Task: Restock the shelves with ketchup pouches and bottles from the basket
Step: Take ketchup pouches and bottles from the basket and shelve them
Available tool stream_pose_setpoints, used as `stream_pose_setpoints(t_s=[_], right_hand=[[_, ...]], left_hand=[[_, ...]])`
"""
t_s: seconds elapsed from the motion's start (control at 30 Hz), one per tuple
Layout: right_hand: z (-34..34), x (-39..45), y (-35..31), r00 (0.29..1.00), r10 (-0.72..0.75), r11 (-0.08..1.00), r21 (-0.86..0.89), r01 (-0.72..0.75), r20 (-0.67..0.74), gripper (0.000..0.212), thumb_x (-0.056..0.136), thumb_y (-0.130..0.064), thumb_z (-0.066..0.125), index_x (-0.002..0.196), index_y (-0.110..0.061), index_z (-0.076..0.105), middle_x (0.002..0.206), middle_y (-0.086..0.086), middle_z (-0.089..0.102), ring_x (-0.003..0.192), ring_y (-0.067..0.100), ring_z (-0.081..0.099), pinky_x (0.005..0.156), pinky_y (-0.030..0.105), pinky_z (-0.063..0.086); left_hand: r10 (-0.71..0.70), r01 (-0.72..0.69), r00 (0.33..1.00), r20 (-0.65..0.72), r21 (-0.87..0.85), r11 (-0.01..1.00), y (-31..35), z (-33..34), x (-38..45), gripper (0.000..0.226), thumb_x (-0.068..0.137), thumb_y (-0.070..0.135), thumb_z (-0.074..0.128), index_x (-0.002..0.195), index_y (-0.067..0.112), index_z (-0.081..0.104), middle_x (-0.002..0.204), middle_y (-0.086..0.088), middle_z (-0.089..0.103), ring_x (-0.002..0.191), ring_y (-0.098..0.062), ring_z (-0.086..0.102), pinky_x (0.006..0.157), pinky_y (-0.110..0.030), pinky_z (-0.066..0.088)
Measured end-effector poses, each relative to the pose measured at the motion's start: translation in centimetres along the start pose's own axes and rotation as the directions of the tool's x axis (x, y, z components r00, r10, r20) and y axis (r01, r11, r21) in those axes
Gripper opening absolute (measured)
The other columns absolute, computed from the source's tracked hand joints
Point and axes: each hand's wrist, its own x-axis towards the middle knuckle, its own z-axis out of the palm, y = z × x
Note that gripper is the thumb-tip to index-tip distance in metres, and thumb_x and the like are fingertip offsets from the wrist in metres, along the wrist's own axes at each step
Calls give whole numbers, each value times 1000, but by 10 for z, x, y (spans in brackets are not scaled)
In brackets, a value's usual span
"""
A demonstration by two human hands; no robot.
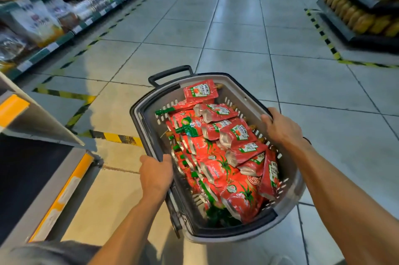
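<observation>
Basket [241, 88] of ketchup pouches [218, 150] between both gripping hands [156, 173].

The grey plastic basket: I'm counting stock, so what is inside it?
The grey plastic basket holds a heap of red ketchup pouches, some with green spouts. No bottles show; whatever lies beneath the pouches is covered.

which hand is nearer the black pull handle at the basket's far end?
Right. The right hand grips the basket rim partway toward the pull handle; the left hand grips the near-left rim, farther back.
</observation>
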Motion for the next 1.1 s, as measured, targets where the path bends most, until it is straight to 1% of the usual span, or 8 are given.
stream_pose_setpoints(t_s=[0.17,0.43,0.53,0.67,0.8,0.9,1.0,1.1], right_hand=[[-7,-13,4,999,-16,1000,20,15,47,35,106,-50,31,133,-31,40,111,9,68,80,23,52,69,37,41],[-12,-6,1,997,-49,999,16,48,55,36,107,-47,29,133,-27,43,113,10,68,85,23,55,75,39,44],[-11,0,5,996,-86,996,-3,86,35,36,107,-47,29,135,-28,43,115,10,69,92,27,62,81,42,45],[-11,4,7,993,-113,993,-29,114,39,35,106,-48,27,132,-30,42,114,9,70,98,30,64,80,42,42],[-11,4,5,994,-106,992,-67,106,5,38,106,-48,28,133,-27,45,111,12,68,99,32,63,83,45,44],[-13,1,0,999,-54,992,-113,53,-4,41,105,-50,29,133,-25,48,112,16,65,101,35,60,85,47,44],[-16,-5,-7,1000,2,996,-84,-1,16,41,105,-46,36,134,-19,47,116,19,62,104,37,60,88,47,46],[-24,-19,-10,1000,-14,999,-38,15,23,35,104,-34,44,127,-8,49,117,21,61,102,37,60,84,46,49]], left_hand=[[-48,48,999,18,2,999,-8,-8,-34,52,100,32,55,130,-6,37,82,-9,54,68,-26,56,51,-34,36],[-83,83,995,49,17,996,-6,-4,-51,52,100,33,52,131,-4,33,106,-25,64,93,-44,65,76,-52,55],[-80,81,995,51,-16,997,-13,1,-61,60,100,33,52,139,-4,26,101,-27,66,85,-42,66,65,-46,53],[-96,98,994,51,-57,994,-17,6,-68,56,101,31,52,135,-5,26,79,-16,59,61,-27,54,49,-31,36],[-93,95,995,30,-78,992,-13,7,-71,46,101,32,53,124,0,31,76,-11,58,61,-26,56,49,-36,40],[-84,87,996,32,-100,991,-12,6,-73,40,100,36,54,109,8,26,78,-8,56,65,-24,59,57,-42,49],[-82,90,992,91,-93,992,-14,3,-70,50,100,41,53,125,3,30,83,-10,59,70,-26,62,58,-38,49],[-54,66,982,181,-64,996,-18,-4,-67,75,101,43,49,146,-5,13,79,-7,60,67,-20,61,52,-34,45]])
